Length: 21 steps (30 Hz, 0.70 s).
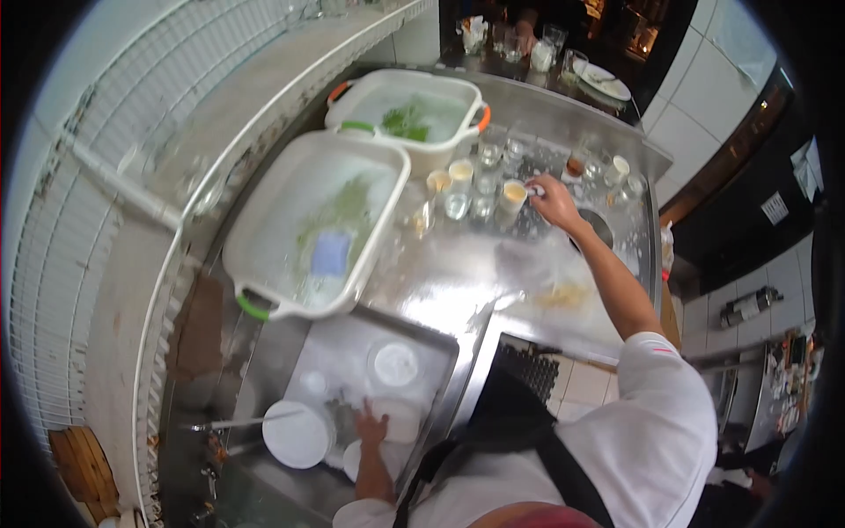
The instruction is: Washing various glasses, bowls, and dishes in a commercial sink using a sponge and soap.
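Note:
My right hand [553,200] pinches the handle side of a white cup [514,194] with pale yellowish contents, above the steel counter [436,277]. Beside it stand two more white cups, one of them a cup [461,171] with similar contents, and several clear glasses, including a glass with clear liquid [456,204]. Down in the steel sink [439,369], my left hand [373,422] has its fingers spread near a pale rectangular dish [401,421]. Whether it touches the dish, I cannot tell. A round white container [297,434] lies to its left.
Two white tubs of soapy water stand left: the nearer tub [264,198] holds a blue-violet sponge [331,253], the farther tub [403,79] green matter. More glasses and a glass with brown liquid [575,165] are at right. Beyond the counter, another person's hand [526,38] is among glasses.

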### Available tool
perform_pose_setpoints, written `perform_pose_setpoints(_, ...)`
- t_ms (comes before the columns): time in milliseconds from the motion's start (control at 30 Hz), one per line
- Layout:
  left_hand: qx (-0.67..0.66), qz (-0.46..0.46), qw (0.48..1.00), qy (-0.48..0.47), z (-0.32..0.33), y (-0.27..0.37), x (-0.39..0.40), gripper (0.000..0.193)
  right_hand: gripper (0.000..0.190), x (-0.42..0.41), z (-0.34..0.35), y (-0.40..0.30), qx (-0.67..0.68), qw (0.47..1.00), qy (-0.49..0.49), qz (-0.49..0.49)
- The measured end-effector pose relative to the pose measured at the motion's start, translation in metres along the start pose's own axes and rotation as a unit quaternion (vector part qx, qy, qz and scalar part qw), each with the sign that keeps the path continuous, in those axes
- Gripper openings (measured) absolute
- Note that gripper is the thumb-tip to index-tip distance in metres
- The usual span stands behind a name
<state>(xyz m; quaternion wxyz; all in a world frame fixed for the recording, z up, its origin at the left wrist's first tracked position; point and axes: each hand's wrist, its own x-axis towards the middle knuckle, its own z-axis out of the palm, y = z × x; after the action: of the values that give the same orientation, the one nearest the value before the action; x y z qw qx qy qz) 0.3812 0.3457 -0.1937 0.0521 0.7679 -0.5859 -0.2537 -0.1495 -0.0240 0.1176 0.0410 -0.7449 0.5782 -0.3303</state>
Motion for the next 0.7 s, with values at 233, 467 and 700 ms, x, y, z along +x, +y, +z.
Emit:
perform_pose_setpoints(233,-0.801,-0.215,0.489,0.269,-0.163,-0.079,0.028,0.025,0.027,0.130,0.059,0.121,-0.141,0.983,-0.040,0.108)
perform_pose_setpoints(467,-0.733,-0.197,0.512,0.401,-0.273,-0.082,0.010,0.040,0.006,0.097,0.019,0.104,-0.215,0.974,-0.062,-0.020)
perform_pose_setpoints(700,-0.731,-0.115,0.546,0.393,-0.263,-0.092,0.019,0.034,0.007,0.004,-0.088,-0.126,-0.122,0.939,-0.254,-0.200)
